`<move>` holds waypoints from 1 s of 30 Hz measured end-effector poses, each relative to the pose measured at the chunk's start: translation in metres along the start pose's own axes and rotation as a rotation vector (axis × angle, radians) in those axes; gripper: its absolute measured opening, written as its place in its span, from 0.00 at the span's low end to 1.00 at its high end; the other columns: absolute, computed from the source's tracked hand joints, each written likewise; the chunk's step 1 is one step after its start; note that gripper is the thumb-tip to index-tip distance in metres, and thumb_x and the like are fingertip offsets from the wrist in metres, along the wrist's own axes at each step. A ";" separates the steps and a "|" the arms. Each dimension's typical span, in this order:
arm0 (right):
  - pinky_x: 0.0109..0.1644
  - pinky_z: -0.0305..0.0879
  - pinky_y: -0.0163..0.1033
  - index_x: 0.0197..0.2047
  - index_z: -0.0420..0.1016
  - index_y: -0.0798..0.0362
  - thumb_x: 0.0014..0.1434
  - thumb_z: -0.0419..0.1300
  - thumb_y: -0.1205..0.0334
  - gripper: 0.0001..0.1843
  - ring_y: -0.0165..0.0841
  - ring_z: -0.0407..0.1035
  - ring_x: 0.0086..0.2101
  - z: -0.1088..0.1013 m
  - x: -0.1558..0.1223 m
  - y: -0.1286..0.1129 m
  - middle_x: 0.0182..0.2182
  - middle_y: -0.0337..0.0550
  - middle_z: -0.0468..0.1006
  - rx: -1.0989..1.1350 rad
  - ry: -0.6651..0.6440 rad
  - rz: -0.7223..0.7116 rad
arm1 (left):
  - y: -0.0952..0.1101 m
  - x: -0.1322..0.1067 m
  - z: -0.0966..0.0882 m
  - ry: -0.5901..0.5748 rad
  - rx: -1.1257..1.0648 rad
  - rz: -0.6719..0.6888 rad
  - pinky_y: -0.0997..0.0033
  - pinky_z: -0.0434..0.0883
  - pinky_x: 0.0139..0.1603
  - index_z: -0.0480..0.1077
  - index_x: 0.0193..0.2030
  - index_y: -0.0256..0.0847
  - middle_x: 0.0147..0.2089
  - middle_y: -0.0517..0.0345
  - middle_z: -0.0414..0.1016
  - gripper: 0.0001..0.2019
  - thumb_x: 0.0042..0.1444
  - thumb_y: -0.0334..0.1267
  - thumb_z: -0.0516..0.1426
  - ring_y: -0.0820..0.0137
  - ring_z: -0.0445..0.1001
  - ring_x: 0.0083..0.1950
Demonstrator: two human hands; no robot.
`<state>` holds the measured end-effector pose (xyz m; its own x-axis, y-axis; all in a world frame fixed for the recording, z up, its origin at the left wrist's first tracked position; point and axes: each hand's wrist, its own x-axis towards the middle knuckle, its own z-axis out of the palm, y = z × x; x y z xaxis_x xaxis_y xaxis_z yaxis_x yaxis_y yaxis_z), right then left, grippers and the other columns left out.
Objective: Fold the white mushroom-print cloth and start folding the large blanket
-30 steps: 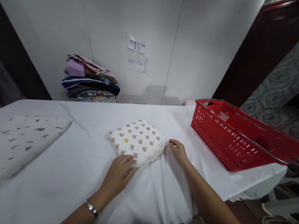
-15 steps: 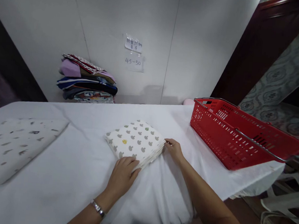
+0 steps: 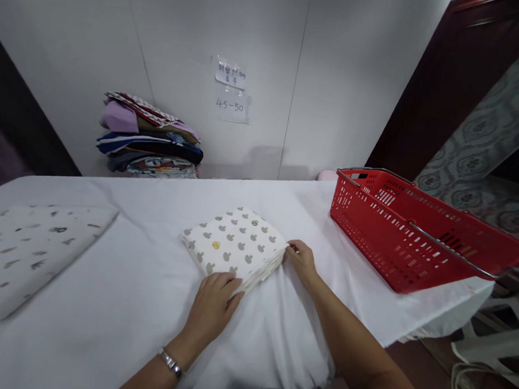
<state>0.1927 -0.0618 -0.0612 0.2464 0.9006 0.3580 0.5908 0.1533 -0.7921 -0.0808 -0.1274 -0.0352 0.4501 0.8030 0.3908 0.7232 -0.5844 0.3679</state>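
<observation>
A folded white cloth with grey mouse-head prints (image 3: 233,243) lies in the middle of the white-covered table (image 3: 143,305). My left hand (image 3: 212,305), a metal bracelet on its wrist, rests at the cloth's near corner with fingers curled on the edge. My right hand (image 3: 300,259) pinches the cloth's right corner, fingertips tucked at the stacked layers. Both hands touch the cloth, which lies flat.
A red plastic basket (image 3: 412,230) with a metal handle stands at the table's right end. Another folded white cloth with dark prints (image 3: 21,248) lies at the left. A pile of coloured folded fabrics (image 3: 149,141) sits against the back wall under paper notes (image 3: 232,90).
Both hands have closed in slightly on the folded cloth's corners; my right hand now grips the right corner. The cloth itself has barely shifted.
</observation>
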 end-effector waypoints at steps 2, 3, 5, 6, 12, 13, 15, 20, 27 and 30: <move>0.36 0.62 0.38 0.34 0.75 0.51 0.52 0.52 0.61 0.12 0.33 0.67 0.30 0.000 0.000 0.001 0.29 0.39 0.76 -0.003 -0.016 -0.005 | 0.001 0.000 -0.001 -0.005 0.001 -0.004 0.60 0.62 0.48 0.71 0.44 0.44 0.43 0.55 0.71 0.10 0.57 0.39 0.53 0.64 0.66 0.46; 0.36 0.63 0.38 0.34 0.75 0.51 0.52 0.52 0.61 0.12 0.33 0.67 0.30 0.000 0.000 0.002 0.29 0.38 0.76 0.000 -0.023 -0.007 | 0.001 0.001 -0.002 -0.011 0.002 -0.008 0.61 0.62 0.48 0.71 0.44 0.44 0.43 0.55 0.71 0.10 0.57 0.39 0.53 0.64 0.66 0.45; 0.37 0.63 0.38 0.35 0.75 0.51 0.52 0.51 0.61 0.12 0.32 0.68 0.31 0.000 0.000 0.003 0.30 0.38 0.76 0.009 -0.031 -0.012 | 0.003 0.004 -0.005 -0.029 0.002 -0.024 0.61 0.61 0.47 0.72 0.42 0.44 0.42 0.55 0.71 0.09 0.58 0.40 0.52 0.64 0.66 0.45; 0.38 0.63 0.38 0.36 0.75 0.51 0.52 0.51 0.61 0.12 0.32 0.68 0.31 0.000 0.000 0.003 0.31 0.39 0.76 0.013 -0.032 -0.013 | 0.005 0.007 -0.007 -0.042 0.003 -0.036 0.61 0.61 0.47 0.72 0.40 0.44 0.41 0.56 0.71 0.09 0.58 0.40 0.52 0.64 0.66 0.44; 0.39 0.65 0.39 0.46 0.74 0.51 0.54 0.51 0.62 0.17 0.33 0.68 0.34 0.001 -0.004 0.001 0.36 0.42 0.74 0.005 -0.006 -0.096 | 0.020 0.035 -0.015 -0.125 0.035 -0.052 0.61 0.60 0.46 0.72 0.37 0.43 0.39 0.55 0.71 0.08 0.57 0.40 0.52 0.64 0.66 0.42; 0.40 0.65 0.39 0.46 0.74 0.50 0.55 0.51 0.62 0.17 0.33 0.68 0.35 0.001 -0.005 0.001 0.37 0.42 0.74 0.005 -0.001 -0.126 | 0.023 0.041 -0.013 -0.136 0.037 -0.047 0.61 0.60 0.46 0.72 0.38 0.43 0.40 0.54 0.71 0.08 0.57 0.39 0.52 0.64 0.66 0.43; 0.42 0.65 0.39 0.45 0.74 0.50 0.56 0.50 0.63 0.17 0.33 0.69 0.37 0.001 -0.005 0.000 0.38 0.43 0.73 0.004 0.001 -0.165 | 0.028 0.051 -0.009 -0.151 0.038 -0.039 0.62 0.60 0.46 0.71 0.40 0.42 0.41 0.53 0.70 0.08 0.56 0.38 0.53 0.63 0.65 0.45; 0.43 0.65 0.38 0.45 0.75 0.49 0.57 0.49 0.63 0.17 0.33 0.69 0.39 0.001 -0.005 0.001 0.40 0.43 0.73 -0.047 -0.032 -0.182 | 0.034 0.066 0.006 -0.221 0.064 -0.076 0.65 0.62 0.43 0.69 0.40 0.42 0.40 0.53 0.69 0.07 0.57 0.36 0.52 0.64 0.67 0.43; 0.46 0.65 0.39 0.45 0.75 0.49 0.58 0.49 0.64 0.16 0.34 0.69 0.40 0.000 -0.005 0.001 0.40 0.42 0.74 -0.072 -0.027 -0.183 | 0.034 0.071 0.015 -0.269 0.138 -0.099 0.66 0.62 0.41 0.68 0.34 0.40 0.39 0.53 0.68 0.06 0.57 0.36 0.51 0.65 0.68 0.41; 0.46 0.65 0.39 0.44 0.75 0.49 0.58 0.49 0.64 0.16 0.34 0.69 0.41 0.000 -0.005 0.000 0.40 0.42 0.74 -0.090 -0.026 -0.177 | 0.034 0.071 0.016 -0.263 0.135 -0.091 0.67 0.61 0.39 0.67 0.34 0.40 0.39 0.54 0.68 0.06 0.57 0.35 0.50 0.66 0.68 0.40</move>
<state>0.1918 -0.0664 -0.0632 0.1131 0.8731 0.4743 0.6895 0.2748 -0.6701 -0.0163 -0.0884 -0.0088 0.4879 0.8642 0.1231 0.8217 -0.5023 0.2692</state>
